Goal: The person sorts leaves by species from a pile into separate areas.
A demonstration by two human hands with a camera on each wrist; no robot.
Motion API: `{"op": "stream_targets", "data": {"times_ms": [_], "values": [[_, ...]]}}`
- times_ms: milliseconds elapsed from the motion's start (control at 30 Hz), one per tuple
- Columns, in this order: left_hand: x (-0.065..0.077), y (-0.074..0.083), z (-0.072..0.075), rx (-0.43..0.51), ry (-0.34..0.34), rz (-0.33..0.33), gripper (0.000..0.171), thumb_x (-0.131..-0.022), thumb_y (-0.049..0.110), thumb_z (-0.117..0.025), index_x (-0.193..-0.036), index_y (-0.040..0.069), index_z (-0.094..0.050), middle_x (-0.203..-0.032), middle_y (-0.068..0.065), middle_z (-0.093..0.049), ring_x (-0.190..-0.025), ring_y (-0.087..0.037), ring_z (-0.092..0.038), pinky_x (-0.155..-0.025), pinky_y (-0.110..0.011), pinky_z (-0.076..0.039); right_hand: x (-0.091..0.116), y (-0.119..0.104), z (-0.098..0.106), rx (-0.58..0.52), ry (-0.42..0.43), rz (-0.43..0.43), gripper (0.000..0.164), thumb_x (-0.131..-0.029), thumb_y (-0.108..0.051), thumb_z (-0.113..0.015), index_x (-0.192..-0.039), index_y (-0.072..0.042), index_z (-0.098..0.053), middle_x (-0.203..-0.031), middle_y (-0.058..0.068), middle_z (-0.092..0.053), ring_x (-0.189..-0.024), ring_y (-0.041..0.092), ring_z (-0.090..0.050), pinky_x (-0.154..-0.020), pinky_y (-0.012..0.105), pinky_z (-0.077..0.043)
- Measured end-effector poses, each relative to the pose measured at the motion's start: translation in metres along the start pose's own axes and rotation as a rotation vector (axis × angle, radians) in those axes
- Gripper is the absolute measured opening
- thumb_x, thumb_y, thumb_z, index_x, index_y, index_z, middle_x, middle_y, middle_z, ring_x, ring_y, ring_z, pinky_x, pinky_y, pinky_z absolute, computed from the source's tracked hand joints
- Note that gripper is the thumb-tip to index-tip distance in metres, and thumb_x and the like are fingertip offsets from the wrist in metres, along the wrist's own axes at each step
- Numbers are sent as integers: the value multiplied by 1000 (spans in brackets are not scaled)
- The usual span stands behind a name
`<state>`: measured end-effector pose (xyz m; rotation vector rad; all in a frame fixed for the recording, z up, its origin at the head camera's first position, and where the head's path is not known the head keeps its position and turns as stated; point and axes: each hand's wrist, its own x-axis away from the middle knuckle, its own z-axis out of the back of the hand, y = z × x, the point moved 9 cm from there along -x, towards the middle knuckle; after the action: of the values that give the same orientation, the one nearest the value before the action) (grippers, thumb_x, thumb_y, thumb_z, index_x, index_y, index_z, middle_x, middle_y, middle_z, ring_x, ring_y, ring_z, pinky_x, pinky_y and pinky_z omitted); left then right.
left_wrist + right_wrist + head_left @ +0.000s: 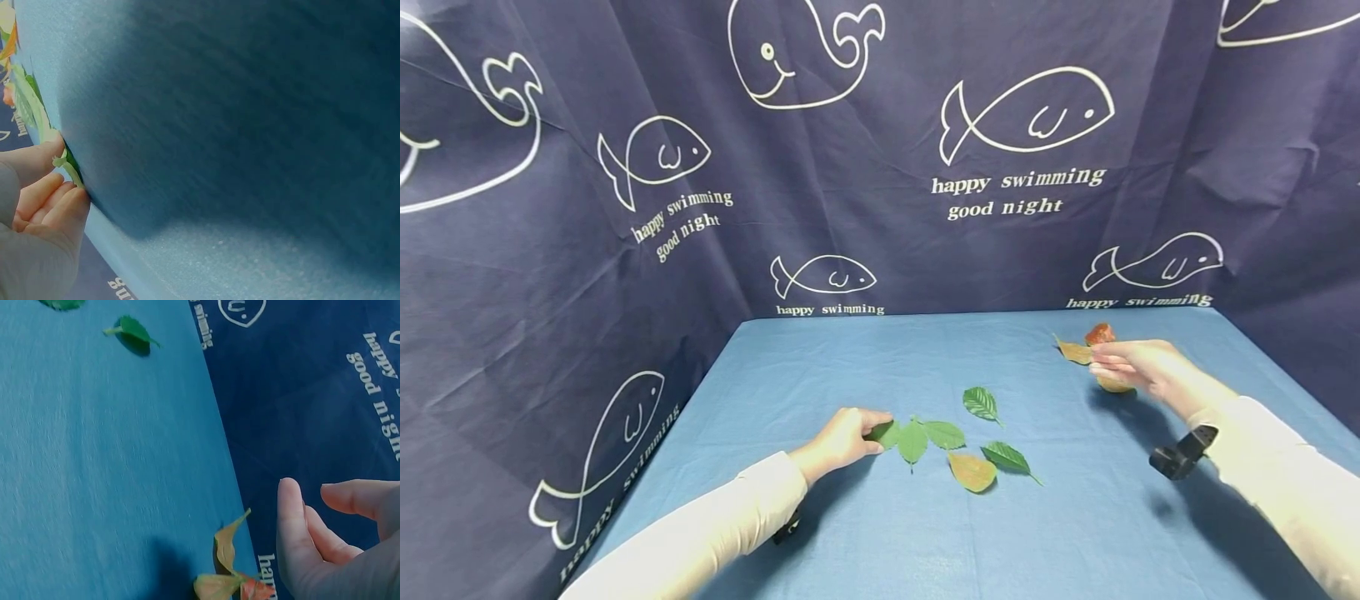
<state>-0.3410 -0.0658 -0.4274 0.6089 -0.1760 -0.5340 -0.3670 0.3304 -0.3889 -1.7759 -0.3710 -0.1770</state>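
My left hand [841, 442] is at the left end of a row of green leaves, thumb and fingertips at opposite edges of the leftmost green leaf [887, 434]. In the left wrist view this leaf [70, 167] sits between the thumb and fingers, close to the cloth. Beside it lie a pointed green leaf [913, 442] and another green leaf [945, 434]. At the far right, my right hand [1150, 371] hovers over a yellowish leaf [1114, 385], partly hidden. In the right wrist view its thumb and fingers stand apart, holding nothing.
Near the right hand lie a tan leaf [1075, 352] and a red leaf [1101, 333]. Two darker green leaves, one upper [981, 402] and one lower [1007, 457], and an orange-brown leaf [972, 472] lie mid-table. A dark printed curtain [865, 200] stands behind the blue cloth [820, 358].
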Motion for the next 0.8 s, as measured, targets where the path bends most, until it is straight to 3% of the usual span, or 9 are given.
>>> {"op": "stream_targets", "data": {"times_ms": [167, 300, 567, 700, 800], "values": [[1, -1, 1, -1, 2, 17, 50, -84, 5, -74, -132, 4, -60, -136, -15, -58, -118, -35, -60, -99, -41, -54, -5, 8, -17, -55, -31, -14, 23, -94, 5, -54, -80, -9, -66, -80, 5, -72, -76, 14, -71, -79, 28, -62], [3, -1, 0, -4, 0, 20, 50, -85, 6, -74, -133, 5, -60, -136, -14, -58, -118, -34, -61, -98, -40, -54, -7, 18, -33, -62, -98, -9, 28, -95, 7, -50, -81, -8, -69, -82, 5, -72, -79, 14, -71, -80, 29, -62], [4, -2, 1, 37, 15, 9, 49, -86, 7, -72, -134, 4, -59, -138, -14, -56, -124, -32, -57, -100, -40, -53, -6, 33, -64, 48, -161, 2, 25, -96, 2, -52, -86, -10, -71, -86, 1, -71, -83, 12, -70, -83, 27, -61], [4, -2, 1, 41, 20, 0, 49, -87, 7, -72, -134, 4, -59, -138, -14, -56, -124, -32, -57, -101, -40, -52, -2, 45, -81, 166, -183, 10, 18, -95, 0, -56, -108, 6, -67, -90, 0, -72, -86, 12, -71, -84, 29, -60], [4, -2, 1, 43, 18, -2, 49, -87, 7, -71, -134, 5, -59, -139, -14, -56, -125, -31, -56, -101, -40, -52, 0, 55, -94, 260, -203, 5, 36, -95, -3, -57, -124, 19, -53, -96, 4, -72, -88, 13, -70, -85, 29, -60]]}}
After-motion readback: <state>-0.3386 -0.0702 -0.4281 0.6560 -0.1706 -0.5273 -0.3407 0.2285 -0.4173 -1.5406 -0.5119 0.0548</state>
